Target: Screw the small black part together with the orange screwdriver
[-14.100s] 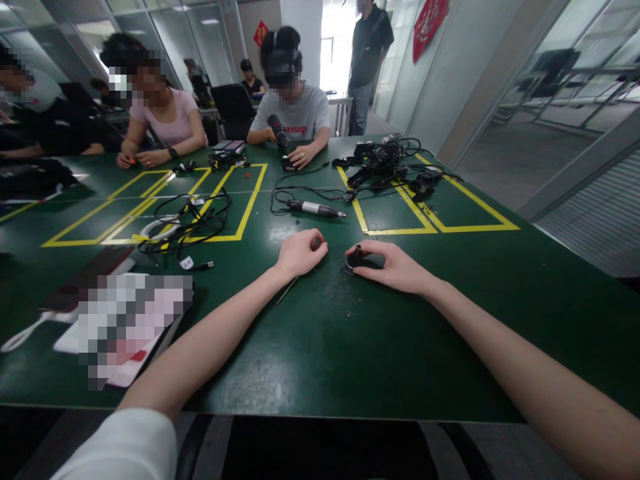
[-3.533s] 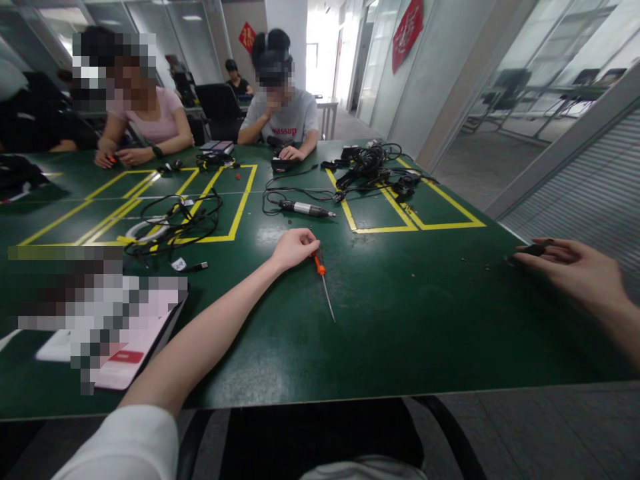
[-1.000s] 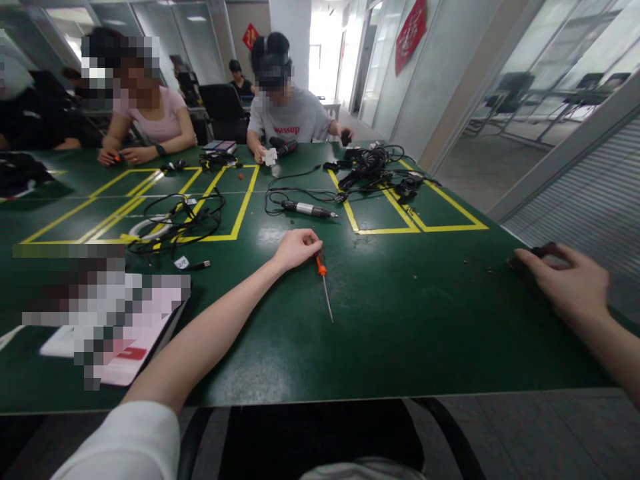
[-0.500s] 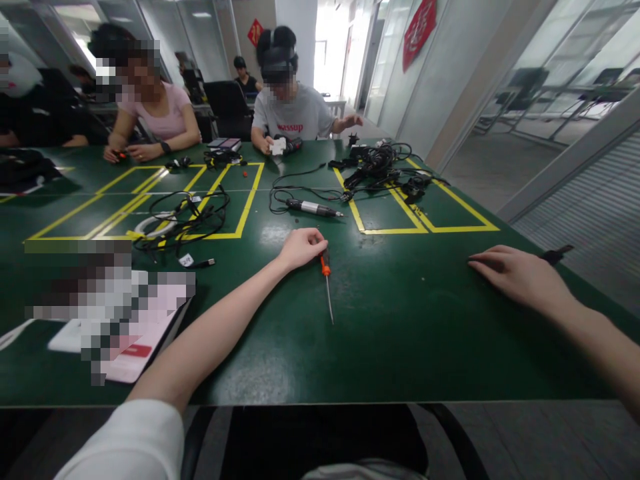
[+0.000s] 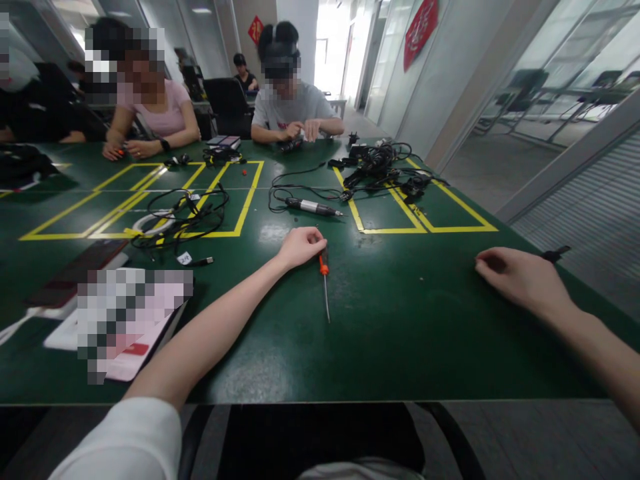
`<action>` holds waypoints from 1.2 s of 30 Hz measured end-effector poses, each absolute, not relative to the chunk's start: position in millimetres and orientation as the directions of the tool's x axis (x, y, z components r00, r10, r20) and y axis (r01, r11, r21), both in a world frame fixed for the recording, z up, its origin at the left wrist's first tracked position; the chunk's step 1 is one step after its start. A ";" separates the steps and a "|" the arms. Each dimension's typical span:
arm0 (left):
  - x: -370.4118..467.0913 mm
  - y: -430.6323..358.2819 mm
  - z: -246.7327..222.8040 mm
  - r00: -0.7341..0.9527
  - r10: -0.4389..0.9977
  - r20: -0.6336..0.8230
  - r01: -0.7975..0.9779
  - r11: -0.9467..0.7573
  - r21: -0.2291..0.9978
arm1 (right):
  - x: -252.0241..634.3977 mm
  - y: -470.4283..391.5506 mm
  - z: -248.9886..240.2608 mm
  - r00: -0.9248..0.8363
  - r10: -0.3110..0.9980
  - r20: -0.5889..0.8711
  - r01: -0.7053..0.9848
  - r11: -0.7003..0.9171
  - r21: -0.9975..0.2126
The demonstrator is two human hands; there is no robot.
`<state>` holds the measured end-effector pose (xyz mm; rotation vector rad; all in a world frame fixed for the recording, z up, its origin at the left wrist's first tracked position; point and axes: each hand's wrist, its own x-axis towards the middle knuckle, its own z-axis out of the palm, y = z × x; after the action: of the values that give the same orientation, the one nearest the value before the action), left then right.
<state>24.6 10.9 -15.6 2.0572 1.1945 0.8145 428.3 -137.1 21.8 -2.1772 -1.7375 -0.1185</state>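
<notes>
between the left hand (image 5: 301, 247) and right hand (image 5: 523, 279), nearly bare tabletop (image 5: 415, 333) gives passage; a screwdriver (image 5: 325, 270) juts nearward from the left hand; beyond, a pen-shaped tool (image 5: 311, 207) and cable tangle (image 5: 374, 160) bar the way

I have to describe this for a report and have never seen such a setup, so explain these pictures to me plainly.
There is no robot here. A camera worn on a person's head looks forward and down, so you see that person's own two bare hands. The left hand holds an orange-and-dark screwdriver, its shaft pointing back toward the wearer. The right hand is curled near the table's right edge. A dark object shows beyond it; I cannot tell whether it is held.

On the green table lie yellow tape outlines, a black-and-silver pen-shaped tool and a black cable pile. Other people sit across the table.
</notes>
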 end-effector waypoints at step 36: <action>24.7 11.7 -17.6 0.403 0.894 0.195 0.513 -0.397 0.761 | 508.4 -154.8 -1.9 0.261 0.587 0.766 0.965 -0.184 -0.187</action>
<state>24.7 11.7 -17.6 2.0526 1.1943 0.8092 508.4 -154.8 -1.9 -1.8678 -1.4079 -0.7227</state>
